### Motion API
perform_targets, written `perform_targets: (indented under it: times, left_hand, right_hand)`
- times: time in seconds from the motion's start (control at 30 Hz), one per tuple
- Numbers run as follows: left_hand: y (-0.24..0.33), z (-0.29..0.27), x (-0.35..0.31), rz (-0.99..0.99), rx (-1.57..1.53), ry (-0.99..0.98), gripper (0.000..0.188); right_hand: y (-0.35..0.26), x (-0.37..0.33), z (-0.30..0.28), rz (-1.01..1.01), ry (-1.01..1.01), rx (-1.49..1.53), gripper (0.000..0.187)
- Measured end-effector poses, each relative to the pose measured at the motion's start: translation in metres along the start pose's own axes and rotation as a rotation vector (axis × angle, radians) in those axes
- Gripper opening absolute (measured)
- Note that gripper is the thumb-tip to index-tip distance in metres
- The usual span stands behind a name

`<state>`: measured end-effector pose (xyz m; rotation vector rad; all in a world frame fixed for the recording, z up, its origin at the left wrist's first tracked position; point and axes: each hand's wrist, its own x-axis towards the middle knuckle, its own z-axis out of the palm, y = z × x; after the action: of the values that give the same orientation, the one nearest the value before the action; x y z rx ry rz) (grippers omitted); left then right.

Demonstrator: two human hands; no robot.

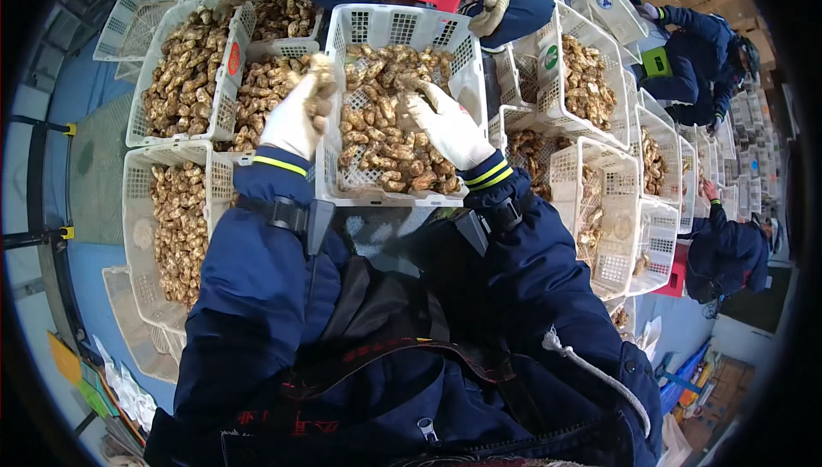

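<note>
Overhead, left hand (295, 116) grips a brown oyster (322, 82); right hand (447, 129) reaches loosely open into the white crate (402, 22).

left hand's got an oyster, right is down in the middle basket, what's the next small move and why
Probably close the right hand on one shell in the middle basket: its fingers already touch the pile there, while the left hand already holds an oyster above the rim.

Blue floor (90, 90), white slatted plastic baskets (467, 47) crowded across it, most holding brown knobbly oysters (385, 137)
</note>
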<state>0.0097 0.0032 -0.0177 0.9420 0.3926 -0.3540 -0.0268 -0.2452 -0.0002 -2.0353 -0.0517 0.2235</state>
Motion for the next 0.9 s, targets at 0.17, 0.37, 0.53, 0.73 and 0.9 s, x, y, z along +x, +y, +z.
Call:
perform_targets:
  times: [0.17, 0.37, 0.53, 0.73, 0.9]
  left_hand:
    - [0.007, -0.009, 0.005, -0.045, 0.026, -0.003, 0.025]
    - [-0.002, 0.022, -0.034, -0.217, 0.192, -0.402, 0.041]
    - [-0.003, 0.034, -0.030, -0.292, 0.316, -0.418, 0.039]
    - [0.002, 0.047, -0.042, -0.308, 0.306, -0.380, 0.045]
    - [-0.002, 0.034, -0.032, -0.246, 0.443, -0.337, 0.047]
  right_hand:
    - [-0.009, 0.000, 0.000, -0.163, 0.023, -0.027, 0.050]
    - [-0.042, -0.002, 0.003, -0.389, -0.250, 0.095, 0.050]
    - [-0.039, -0.008, -0.009, -0.211, -0.289, 0.299, 0.047]
    - [-0.038, -0.011, -0.006, -0.298, -0.197, 0.220, 0.042]
    - [-0.034, -0.009, -0.009, -0.197, -0.056, 0.179, 0.032]
